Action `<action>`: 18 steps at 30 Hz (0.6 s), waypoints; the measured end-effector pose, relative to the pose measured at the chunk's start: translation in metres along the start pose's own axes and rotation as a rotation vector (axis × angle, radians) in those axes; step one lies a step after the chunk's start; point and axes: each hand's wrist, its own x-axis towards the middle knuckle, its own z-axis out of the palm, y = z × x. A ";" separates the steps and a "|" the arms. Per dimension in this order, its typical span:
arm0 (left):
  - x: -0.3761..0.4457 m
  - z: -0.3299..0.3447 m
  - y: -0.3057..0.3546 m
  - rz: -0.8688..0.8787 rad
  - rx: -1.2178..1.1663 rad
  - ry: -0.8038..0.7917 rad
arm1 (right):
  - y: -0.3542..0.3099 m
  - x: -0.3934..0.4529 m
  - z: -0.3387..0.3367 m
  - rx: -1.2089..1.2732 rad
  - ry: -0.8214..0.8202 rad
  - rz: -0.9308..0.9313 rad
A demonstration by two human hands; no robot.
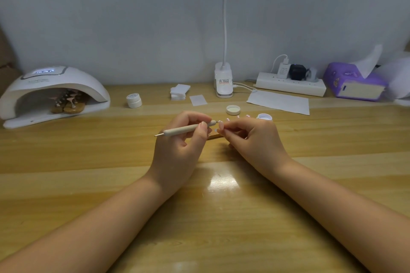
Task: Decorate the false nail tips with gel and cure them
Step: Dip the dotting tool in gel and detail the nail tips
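Observation:
My left hand (180, 139) grips a beige dotting pen (186, 129), its metal tip pointing right toward a small false nail tip (215, 131). My right hand (253, 137) pinches that tip's holder, whose brown base (216, 137) shows beneath the fingers. Several more nail tips (238, 117) peek out in a row just behind my right hand. An open gel pot (264, 117) sits behind that hand, its lid (233, 109) lying to its left. The white curing lamp (53, 93) stands at the far left with lit display and nail stands (68, 102) inside.
A closed white jar (134, 100), a stack of wipes (179, 91) and a single wipe (198, 99) lie at the back. A clip lamp (223, 80), power strip (290, 84), paper sheet (279, 102) and purple tissue box (355, 82) line the back right of the wooden table (199, 217).

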 end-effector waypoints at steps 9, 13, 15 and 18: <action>0.001 0.000 0.000 -0.003 0.036 -0.023 | 0.000 0.000 0.000 -0.006 -0.023 -0.013; 0.000 -0.001 0.000 0.007 0.037 -0.014 | 0.000 0.001 0.000 -0.003 -0.014 -0.014; 0.000 0.000 0.000 0.005 0.034 -0.016 | 0.000 0.000 0.000 -0.005 -0.014 -0.011; 0.000 0.000 0.000 -0.008 0.017 -0.011 | 0.000 -0.001 0.000 -0.007 -0.013 -0.013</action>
